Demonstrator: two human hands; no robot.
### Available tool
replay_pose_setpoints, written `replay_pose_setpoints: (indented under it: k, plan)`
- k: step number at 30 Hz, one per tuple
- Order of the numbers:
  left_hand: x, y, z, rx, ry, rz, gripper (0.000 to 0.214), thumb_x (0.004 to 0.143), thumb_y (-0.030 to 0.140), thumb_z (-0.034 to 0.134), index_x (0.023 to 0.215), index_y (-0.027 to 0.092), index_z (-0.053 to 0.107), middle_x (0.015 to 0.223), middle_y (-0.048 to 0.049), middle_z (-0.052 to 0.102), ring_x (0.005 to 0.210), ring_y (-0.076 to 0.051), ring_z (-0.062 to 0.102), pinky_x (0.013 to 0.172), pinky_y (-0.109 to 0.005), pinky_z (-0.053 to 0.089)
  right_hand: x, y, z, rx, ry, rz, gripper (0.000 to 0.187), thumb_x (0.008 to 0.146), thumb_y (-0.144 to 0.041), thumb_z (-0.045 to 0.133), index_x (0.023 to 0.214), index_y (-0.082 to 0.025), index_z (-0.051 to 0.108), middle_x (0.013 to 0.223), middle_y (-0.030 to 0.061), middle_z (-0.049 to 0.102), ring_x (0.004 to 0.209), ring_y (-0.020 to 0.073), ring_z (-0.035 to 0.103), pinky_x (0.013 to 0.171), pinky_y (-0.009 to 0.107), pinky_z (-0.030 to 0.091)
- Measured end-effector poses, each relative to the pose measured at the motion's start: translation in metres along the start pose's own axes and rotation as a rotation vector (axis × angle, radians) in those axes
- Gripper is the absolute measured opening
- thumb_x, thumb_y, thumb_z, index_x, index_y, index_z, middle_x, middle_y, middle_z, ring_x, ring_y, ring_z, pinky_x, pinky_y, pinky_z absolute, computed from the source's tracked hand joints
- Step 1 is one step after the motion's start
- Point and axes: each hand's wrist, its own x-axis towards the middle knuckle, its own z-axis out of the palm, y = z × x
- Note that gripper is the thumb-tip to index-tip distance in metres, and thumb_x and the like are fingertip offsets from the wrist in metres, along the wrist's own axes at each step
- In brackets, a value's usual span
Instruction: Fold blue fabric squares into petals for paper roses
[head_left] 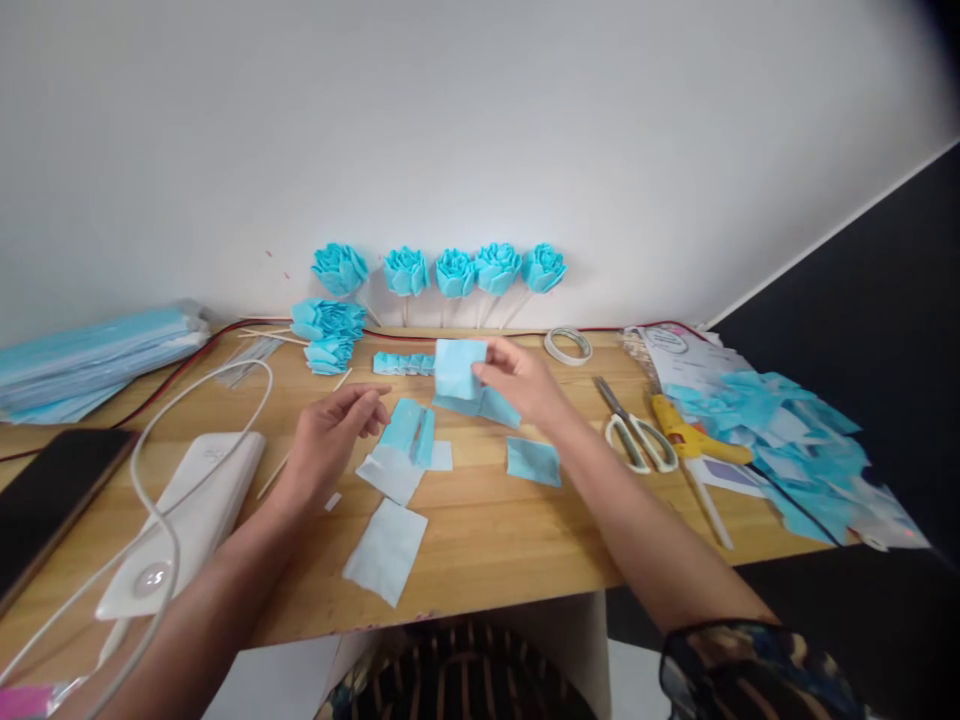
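My right hand (517,378) pinches a light blue square of thin fabric (459,368) between thumb and fingers, held up above the table. Below it lie more blue pieces (499,407), partly hidden by the square. My left hand (337,430) is over the table to the left, fingers loosely bent and apart, with nothing visible in them. Close to its fingertips are a folded blue piece (411,428) and a pale blue piece (391,472). Another pale square (386,550) lies near the front edge, and a small blue rectangle (534,461) sits left of my right forearm.
Several blue fabric flowers (454,273) on sticks lean against the wall; others lie on the table (480,540). Scissors (637,430), a tape roll (568,346), a yellow glue gun (694,432) and blue scraps (787,440) are right. A white power bank (187,510), cable and phone (60,490) are left.
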Motion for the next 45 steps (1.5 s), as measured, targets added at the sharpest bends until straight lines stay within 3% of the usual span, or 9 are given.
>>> replay_pose_setpoints:
  k: [5, 9, 14, 20, 27, 31, 36, 41, 45]
  plan:
    - [0.0, 0.001, 0.001, -0.041, -0.005, -0.001, 0.033, 0.083, 0.04, 0.061, 0.102, 0.014, 0.068, 0.068, -0.0005, 0.065, 0.058, -0.012, 0.052, 0.057, -0.024, 0.043, 0.03, 0.007, -0.104, -0.469, -0.074, 0.056, 0.038, 0.073, -0.023, 0.061, 0.109, -0.017, 0.066, 0.084, 0.0013, 0.068, 0.074, 0.0158, 0.06, 0.066, 0.025, 0.046]
    - [0.0, -0.001, 0.001, -0.045, 0.004, -0.002, 0.035, 0.082, 0.038, 0.062, 0.107, 0.014, 0.066, 0.067, 0.0003, 0.065, 0.059, -0.012, 0.052, 0.059, -0.025, 0.044, 0.044, 0.01, -0.143, -0.878, -0.329, 0.128, 0.033, 0.077, -0.02, 0.056, 0.108, -0.016, 0.067, 0.079, -0.0002, 0.067, 0.07, 0.0137, 0.059, 0.063, 0.022, 0.043]
    - [0.001, -0.007, -0.004, -0.015, 0.009, 0.022, 0.035, 0.084, 0.038, 0.061, 0.111, 0.016, 0.066, 0.07, 0.0004, 0.065, 0.062, -0.012, 0.053, 0.062, -0.025, 0.045, 0.054, 0.018, -0.139, -1.275, -0.399, 0.098, 0.023, 0.079, -0.017, 0.055, 0.095, -0.017, 0.071, 0.081, 0.0021, 0.071, 0.07, 0.0147, 0.058, 0.061, 0.022, 0.037]
    - [0.003, -0.008, -0.007, -0.023, 0.055, 0.032, 0.033, 0.085, 0.036, 0.061, 0.111, 0.016, 0.065, 0.071, 0.0003, 0.064, 0.063, -0.013, 0.055, 0.062, -0.026, 0.045, 0.054, 0.028, -0.129, -1.364, -0.33, 0.06, 0.042, 0.085, -0.014, 0.049, 0.124, -0.023, 0.065, 0.113, 0.0061, 0.073, 0.095, 0.0207, 0.066, 0.077, 0.025, 0.045]
    - [0.003, -0.005, -0.004, -0.048, 0.049, 0.059, 0.032, 0.085, 0.032, 0.059, 0.112, 0.015, 0.065, 0.071, 0.0003, 0.064, 0.062, -0.012, 0.054, 0.062, -0.026, 0.045, 0.039, 0.011, -0.109, -1.457, -0.144, -0.068, 0.055, 0.092, -0.01, 0.035, 0.146, -0.015, 0.044, 0.139, 0.0158, 0.058, 0.116, 0.0306, 0.061, 0.095, 0.04, 0.047]
    - [0.003, -0.002, -0.002, -0.047, 0.048, 0.051, 0.033, 0.084, 0.031, 0.059, 0.111, 0.014, 0.064, 0.07, 0.0, 0.064, 0.061, -0.012, 0.053, 0.061, -0.025, 0.044, 0.039, 0.013, -0.102, -1.472, -0.134, -0.03, 0.055, 0.093, -0.012, 0.037, 0.147, -0.017, 0.043, 0.141, 0.0151, 0.056, 0.117, 0.0321, 0.061, 0.095, 0.043, 0.049]
    - [0.002, -0.003, -0.003, -0.053, 0.045, 0.051, 0.032, 0.085, 0.031, 0.059, 0.111, 0.014, 0.065, 0.071, 0.0, 0.064, 0.062, -0.012, 0.053, 0.062, -0.025, 0.044, 0.046, 0.028, -0.119, -1.462, -0.124, 0.055, 0.054, 0.091, -0.014, 0.045, 0.145, -0.016, 0.046, 0.137, 0.0146, 0.059, 0.12, 0.0291, 0.058, 0.098, 0.039, 0.047]
    - [0.002, -0.004, -0.003, -0.052, 0.035, 0.042, 0.032, 0.085, 0.032, 0.059, 0.111, 0.015, 0.065, 0.071, 0.0001, 0.064, 0.062, -0.012, 0.053, 0.061, -0.025, 0.044, 0.049, 0.027, -0.126, -1.416, -0.084, 0.048, 0.039, 0.092, -0.014, 0.042, 0.127, -0.016, 0.062, 0.125, 0.0118, 0.067, 0.116, 0.0246, 0.059, 0.097, 0.034, 0.044]
    - [0.002, -0.004, -0.004, -0.051, 0.034, 0.035, 0.033, 0.085, 0.034, 0.06, 0.112, 0.015, 0.065, 0.072, -0.0004, 0.064, 0.062, -0.012, 0.053, 0.062, -0.025, 0.044, 0.046, 0.029, -0.116, -1.419, -0.172, 0.096, 0.034, 0.093, -0.015, 0.042, 0.114, -0.017, 0.069, 0.12, 0.011, 0.07, 0.108, 0.024, 0.064, 0.092, 0.032, 0.045]
